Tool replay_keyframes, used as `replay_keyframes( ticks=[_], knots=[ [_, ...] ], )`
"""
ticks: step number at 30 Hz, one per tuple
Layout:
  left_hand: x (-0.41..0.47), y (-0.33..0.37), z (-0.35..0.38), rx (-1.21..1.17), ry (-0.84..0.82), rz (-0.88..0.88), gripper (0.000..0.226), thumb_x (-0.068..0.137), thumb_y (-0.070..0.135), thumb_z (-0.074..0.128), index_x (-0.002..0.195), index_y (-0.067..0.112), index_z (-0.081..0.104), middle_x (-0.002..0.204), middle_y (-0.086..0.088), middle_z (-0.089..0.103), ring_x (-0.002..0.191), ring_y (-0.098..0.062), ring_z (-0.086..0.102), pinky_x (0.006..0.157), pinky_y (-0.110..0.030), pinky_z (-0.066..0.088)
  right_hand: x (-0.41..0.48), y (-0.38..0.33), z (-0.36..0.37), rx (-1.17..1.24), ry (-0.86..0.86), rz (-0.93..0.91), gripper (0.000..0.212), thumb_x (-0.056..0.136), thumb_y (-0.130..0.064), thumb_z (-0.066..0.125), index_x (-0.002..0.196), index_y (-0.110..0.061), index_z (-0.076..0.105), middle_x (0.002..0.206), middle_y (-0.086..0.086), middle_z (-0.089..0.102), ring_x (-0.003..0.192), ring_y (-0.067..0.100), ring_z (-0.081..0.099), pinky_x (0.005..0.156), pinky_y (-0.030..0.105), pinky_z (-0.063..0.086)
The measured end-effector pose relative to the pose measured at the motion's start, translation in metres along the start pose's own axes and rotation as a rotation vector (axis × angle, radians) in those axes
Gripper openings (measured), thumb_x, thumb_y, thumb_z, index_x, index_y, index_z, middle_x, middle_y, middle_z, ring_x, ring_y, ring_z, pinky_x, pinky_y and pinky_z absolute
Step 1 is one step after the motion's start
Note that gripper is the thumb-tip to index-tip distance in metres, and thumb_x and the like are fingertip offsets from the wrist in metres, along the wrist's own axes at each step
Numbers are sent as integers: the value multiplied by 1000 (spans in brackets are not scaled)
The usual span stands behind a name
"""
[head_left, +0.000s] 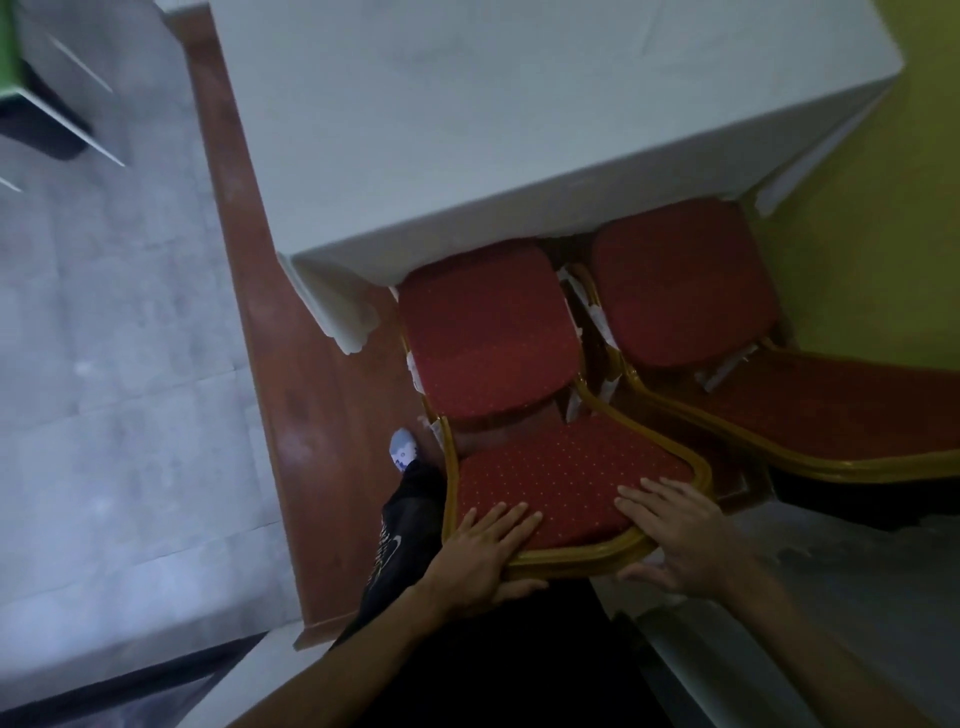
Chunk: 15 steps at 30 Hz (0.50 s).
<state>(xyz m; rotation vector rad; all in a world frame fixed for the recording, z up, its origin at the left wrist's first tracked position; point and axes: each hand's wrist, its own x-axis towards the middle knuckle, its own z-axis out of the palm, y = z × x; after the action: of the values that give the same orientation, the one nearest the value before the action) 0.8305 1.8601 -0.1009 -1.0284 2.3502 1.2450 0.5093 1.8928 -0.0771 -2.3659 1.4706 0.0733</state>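
1. Left hand (488, 551): fingers lie flat and close together on the pad of the backrest (561, 478), with the thumb hooked behind the gold top rail, clamping it.
2. Right hand (675, 535): same clamp at the rail's right corner, with the fingers slightly spread.
3. The chair (488, 338) stands at the near edge of the table (519, 130), towards its left corner. Only the seat's front margin sits under the cloth overhang.
4. The second chair (685, 280) stands just beside it on the right, at similar depth.
5. Assessment: the grasp is complete. If the chair is being tucked in, most of the travel remains. The direction cannot be determined.
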Motion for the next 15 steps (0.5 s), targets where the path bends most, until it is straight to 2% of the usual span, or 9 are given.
replay_keyframes(
  ticks=[9,15],
  knots=[
    [22,2,-15,-22,97,7,84,89,78,29,157,33,10,163,4,15,150,-21,14,121,-46,7,11,17,-10,-7,51,61,93,83,-87,36,122,-10,70,126,6,68,114,30,65,98,47,48],
    [35,5,-27,-49,172,-11,83,88,79,31,156,33,17,162,4,21,148,-18,18,121,-42,8,25,32,-19,40,76,64,89,81,-87,42,123,-13,69,128,2,66,116,29,62,97,48,49]
  ],
)
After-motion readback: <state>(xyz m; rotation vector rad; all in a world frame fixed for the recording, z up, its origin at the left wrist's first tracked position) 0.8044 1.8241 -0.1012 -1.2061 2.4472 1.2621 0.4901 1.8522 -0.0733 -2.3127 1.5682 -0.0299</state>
